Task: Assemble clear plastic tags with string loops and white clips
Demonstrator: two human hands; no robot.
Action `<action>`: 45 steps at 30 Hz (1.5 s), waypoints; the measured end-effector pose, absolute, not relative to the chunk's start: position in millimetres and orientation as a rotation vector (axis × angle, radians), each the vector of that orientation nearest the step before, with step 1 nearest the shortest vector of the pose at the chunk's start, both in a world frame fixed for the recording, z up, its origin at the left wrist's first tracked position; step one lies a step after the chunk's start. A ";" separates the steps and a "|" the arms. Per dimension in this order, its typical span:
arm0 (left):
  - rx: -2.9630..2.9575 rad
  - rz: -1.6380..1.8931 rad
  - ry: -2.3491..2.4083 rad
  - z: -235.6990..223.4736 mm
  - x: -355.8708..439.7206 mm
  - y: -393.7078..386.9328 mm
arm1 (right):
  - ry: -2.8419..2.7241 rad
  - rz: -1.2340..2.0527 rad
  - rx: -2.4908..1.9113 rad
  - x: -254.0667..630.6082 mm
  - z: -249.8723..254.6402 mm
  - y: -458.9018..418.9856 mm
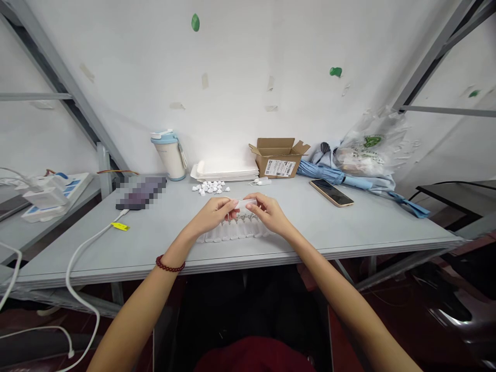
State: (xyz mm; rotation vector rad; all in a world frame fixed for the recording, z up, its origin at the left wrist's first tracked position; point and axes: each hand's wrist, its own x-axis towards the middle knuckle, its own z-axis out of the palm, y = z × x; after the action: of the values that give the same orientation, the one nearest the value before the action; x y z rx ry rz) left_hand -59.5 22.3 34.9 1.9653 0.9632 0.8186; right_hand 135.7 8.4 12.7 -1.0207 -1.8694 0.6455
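Between both hands, just above the table, lies a small see-through plastic bottle [247, 203], held nearly level. My left hand [211, 214] pinches its left end with thumb and fingers, which hide that end. At the other end, my right hand [272, 213] is closed around the bottle. Under the hands, a row of similar see-through bottles [232, 231] lies side by side near the table's front edge, partly covered by the hands. A pile of small white caps [209, 187] sits farther back, left of centre. One or two small white-capped pieces [261, 182] lie before the box.
An opened cardboard box [279, 157] and a stack of white trays or sheets [228, 170] stand by the wall. A tumbler [169, 157] is at left, beside a pixelated phone-like object [141, 194] on a cable. Rightward are a phone [331, 192], blue umbrella [321, 171] and plastic bag [368, 150].
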 end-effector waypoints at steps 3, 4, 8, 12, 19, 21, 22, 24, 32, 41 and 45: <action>1.896 0.839 0.990 35.1 -59.3 22.5 | -1.886 0.568 -0.984 135.1 13.1 8.3; 1.883 0.824 0.989 34.7 -59.5 22.8 | -1.889 0.553 -0.981 135.1 13.1 8.4; 1.855 0.768 0.987 32.9 -61.0 24.2 | -1.891 0.535 -0.996 135.7 11.7 9.1; 1.887 0.797 0.977 35.3 -61.3 23.6 | -1.886 0.548 -1.006 136.2 9.2 9.6; 2.051 0.856 0.951 36.6 -63.2 22.6 | -1.893 0.540 -1.037 137.0 9.3 9.6; 2.062 0.854 0.962 34.6 -63.8 22.8 | -1.892 0.540 -1.039 137.2 9.9 9.7; 2.065 0.855 0.969 33.5 -63.8 22.8 | -1.891 0.539 -1.042 137.4 10.1 9.8; 2.074 0.862 0.973 31.8 -63.4 22.7 | -1.893 0.543 -1.048 137.6 10.4 9.9; 2.055 0.897 0.999 32.0 -61.3 23.5 | -1.803 0.592 -1.092 136.0 10.8 10.1; 1.965 0.876 0.996 35.0 -59.0 22.0 | -1.806 0.562 -1.060 135.7 11.4 9.3; 1.977 0.881 0.979 35.1 -59.8 22.0 | -1.847 0.534 -1.060 135.7 9.8 9.5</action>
State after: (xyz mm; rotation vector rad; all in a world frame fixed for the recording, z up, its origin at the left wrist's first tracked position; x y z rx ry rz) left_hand -59.8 22.0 35.1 1.9766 0.9788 0.8806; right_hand 135.7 9.5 9.8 -1.0597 -1.8470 0.5341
